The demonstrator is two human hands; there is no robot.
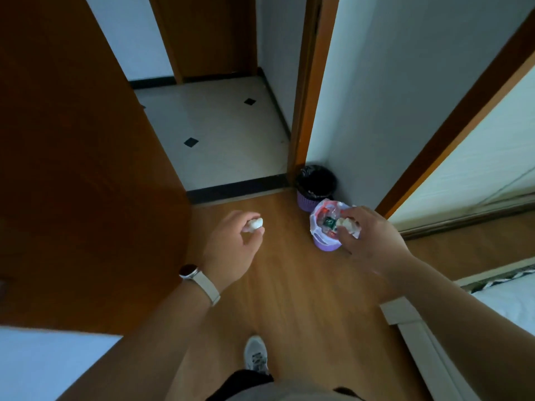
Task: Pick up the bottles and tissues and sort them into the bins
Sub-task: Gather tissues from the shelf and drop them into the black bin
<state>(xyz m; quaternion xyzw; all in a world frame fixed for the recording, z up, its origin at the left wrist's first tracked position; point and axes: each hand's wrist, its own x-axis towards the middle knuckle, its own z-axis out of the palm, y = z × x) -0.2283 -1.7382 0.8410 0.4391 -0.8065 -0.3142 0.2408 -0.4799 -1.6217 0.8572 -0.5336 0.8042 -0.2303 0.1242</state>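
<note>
Left hand [236, 241]: centre of the frame, over the wood floor [289, 290], fingers curled around a crumpled white tissue [254, 224]; watch [199, 280] with a pale strap on the wrist.
Right hand [373, 241]: right of centre, pinching a second tissue wad [348, 224] at the fingertips, in front of the near bin's right rim.
Near bin [325, 245]: purple, lined with a white bag [315, 224], standing on the floor just right of centre; bottles [330, 219] inside, one with a green label, some red showing.
Far bin [315, 185]: purple basket with a black bag, tucked in the corner by the door frame, just above the near bin and touching or nearly touching it.
Door [81, 169]: brown, open, filling the left side of the frame.
Tiled floor [220, 131]: pale with small black diamonds, upper centre, beyond a dark threshold.
Wall [390, 96]: white, upper right.
Bed [506, 308]: white edge at lower right.
Shoe [256, 355]: grey sneaker on the floor at bottom centre, dark shorts below it.
</note>
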